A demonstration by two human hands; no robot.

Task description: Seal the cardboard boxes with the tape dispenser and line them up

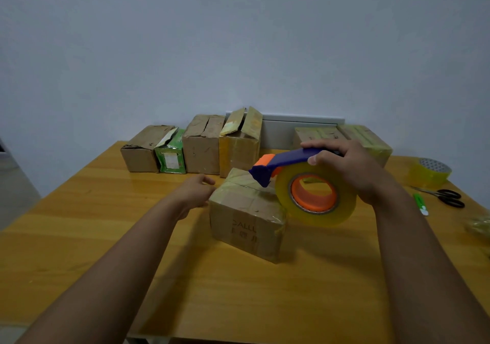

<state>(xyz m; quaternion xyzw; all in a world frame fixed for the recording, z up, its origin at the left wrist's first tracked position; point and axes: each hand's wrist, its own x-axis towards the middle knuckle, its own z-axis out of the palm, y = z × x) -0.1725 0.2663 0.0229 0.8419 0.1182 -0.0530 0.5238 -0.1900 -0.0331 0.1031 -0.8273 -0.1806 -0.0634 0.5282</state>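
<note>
My right hand [352,168] grips the tape dispenser [305,182], fingers curled over its purple handle, its blade end tipped down onto the top of the cardboard box [246,219] at the middle of the wooden counter [79,237]. My left hand [197,191] rests at the box's left edge, fingers loosely curled, seemingly to brace it; whether they touch the box I cannot tell. A row of boxes [191,147] lines the wall behind. A spare tape roll [431,171] and scissors [448,198] lie at right.
</note>
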